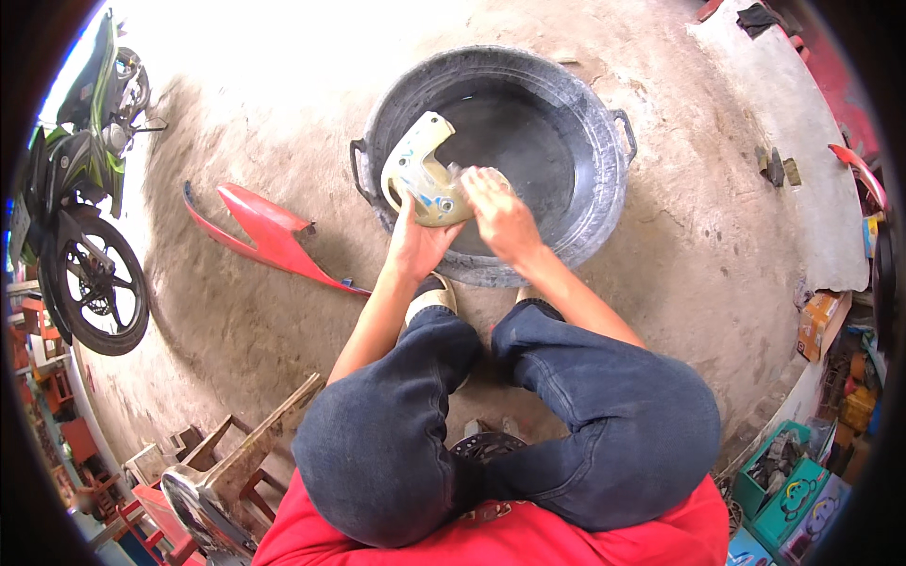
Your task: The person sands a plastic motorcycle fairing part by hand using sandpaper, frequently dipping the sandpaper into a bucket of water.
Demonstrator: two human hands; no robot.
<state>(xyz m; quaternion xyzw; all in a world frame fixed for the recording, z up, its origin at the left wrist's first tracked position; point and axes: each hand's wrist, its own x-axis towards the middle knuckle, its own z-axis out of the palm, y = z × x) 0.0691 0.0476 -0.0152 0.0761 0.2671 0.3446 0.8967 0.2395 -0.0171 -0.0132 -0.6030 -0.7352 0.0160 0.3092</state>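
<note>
A curved motorcycle body panel (415, 170) is held tilted over the near left of a round black tub (604, 203). It is cream-coloured, with worn blue patches and bolt holes. My left hand (422, 241) grips its lower edge, thumb on the face that shows. At the panel's right end, my right hand (502, 212) presses with its fingers together and slightly blurred. Whether a thin pad or sheet lies under those fingers, I cannot make out. Dark water appears to cover the tub's bottom.
Left of the tub, a red motorcycle fairing (269, 231) lies on the concrete floor (661, 311). A parked motorcycle (94, 226) stands at far left. Wooden frames (250, 443) sit at lower left; a green box (783, 481) with clutter is at lower right.
</note>
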